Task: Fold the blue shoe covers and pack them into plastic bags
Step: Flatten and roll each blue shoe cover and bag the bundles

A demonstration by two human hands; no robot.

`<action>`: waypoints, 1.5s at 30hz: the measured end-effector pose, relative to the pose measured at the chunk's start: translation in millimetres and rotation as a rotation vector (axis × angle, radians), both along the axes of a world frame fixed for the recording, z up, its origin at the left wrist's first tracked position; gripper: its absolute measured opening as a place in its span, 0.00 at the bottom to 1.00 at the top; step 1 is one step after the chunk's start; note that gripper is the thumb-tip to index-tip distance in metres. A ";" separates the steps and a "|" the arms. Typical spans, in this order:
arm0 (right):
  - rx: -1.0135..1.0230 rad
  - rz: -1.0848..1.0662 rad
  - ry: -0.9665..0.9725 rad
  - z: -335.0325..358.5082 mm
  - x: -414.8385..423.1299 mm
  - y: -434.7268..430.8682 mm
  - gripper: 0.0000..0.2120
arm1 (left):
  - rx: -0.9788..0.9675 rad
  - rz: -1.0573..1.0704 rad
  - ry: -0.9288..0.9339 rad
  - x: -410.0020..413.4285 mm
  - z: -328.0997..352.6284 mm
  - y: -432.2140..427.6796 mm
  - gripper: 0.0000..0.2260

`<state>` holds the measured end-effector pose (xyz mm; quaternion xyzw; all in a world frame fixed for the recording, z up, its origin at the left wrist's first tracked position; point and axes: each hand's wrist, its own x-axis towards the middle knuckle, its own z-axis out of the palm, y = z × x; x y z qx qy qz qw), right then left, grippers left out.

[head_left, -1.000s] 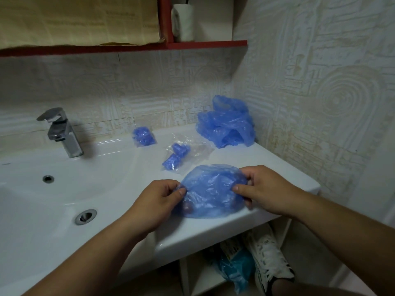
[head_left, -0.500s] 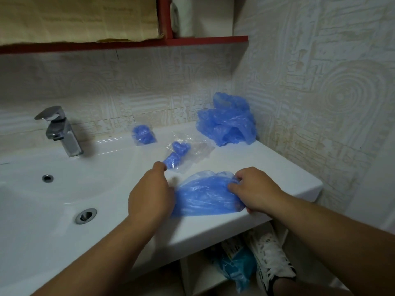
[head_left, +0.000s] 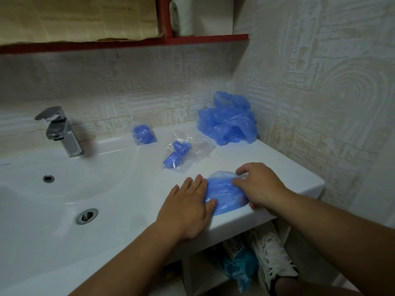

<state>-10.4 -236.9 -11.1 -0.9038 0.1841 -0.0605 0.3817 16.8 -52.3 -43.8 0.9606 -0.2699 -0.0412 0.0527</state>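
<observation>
Narrowing shoe cover (head_left: 227, 195), left hand (head_left: 188, 208) flattened

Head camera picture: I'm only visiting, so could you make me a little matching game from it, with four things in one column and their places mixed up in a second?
Things:
1. faucet
2. loose pile of shoe covers
3. single shoe cover
4. white sneaker

Places:
A. below the counter
B. at the counter's front edge, between the left hand and the right hand
C. in the back corner, against the wall
D. behind the basin, on the left

Pairs: 1-D, 2-C, 3-B, 4-A
</observation>
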 end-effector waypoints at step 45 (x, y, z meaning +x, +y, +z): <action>-0.655 0.636 0.105 -26.8 0.4 23.5 0.27 | 0.044 0.064 -0.025 -5.5 -4.9 14.0 0.30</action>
